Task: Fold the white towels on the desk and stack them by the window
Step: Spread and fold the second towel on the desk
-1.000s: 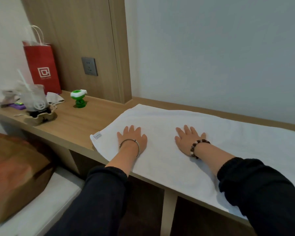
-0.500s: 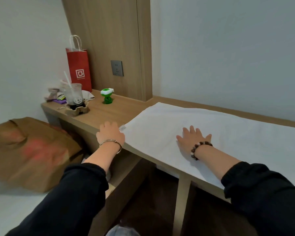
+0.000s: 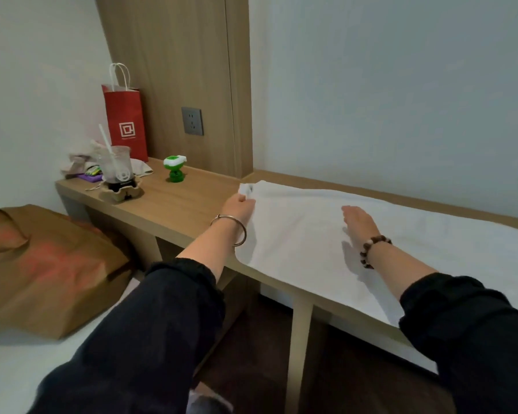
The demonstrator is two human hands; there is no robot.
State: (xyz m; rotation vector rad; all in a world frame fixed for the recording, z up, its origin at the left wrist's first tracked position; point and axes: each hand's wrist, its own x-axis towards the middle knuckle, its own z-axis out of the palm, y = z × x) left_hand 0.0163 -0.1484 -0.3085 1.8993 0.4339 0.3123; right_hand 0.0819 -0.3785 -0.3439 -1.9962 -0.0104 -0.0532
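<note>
A: Where is the white towel (image 3: 386, 255) lying at this moment?

B: It is lying spread along the wooden desk (image 3: 177, 204), and its near edge is hanging a little over the front. The left hand (image 3: 237, 206) is pinching a corner at the towel's left end between thumb and fingers and is holding it raised off the wood. The right hand (image 3: 358, 224) is resting flat on the cloth with straight fingers and is gripping nothing.

A: Which step is going on, then?

B: I am judging that the first fold is beginning, with the left end going over toward the right.

A: How should the person be doing it well?

B: If only one corner is travelling, the fold is coming out slanted, so the other left corner should be following evenly. The flat hand is working as an anchor, so it should be pressing lightly where the crease is wanted. The edges should be meeting before any smoothing.

A: Is anything standing in the way?

B: No, the green toy (image 3: 174, 168) and the plastic cup (image 3: 115, 167) are standing well apart on the left. The window is not showing here, so I cannot tell where the stack is going
</note>
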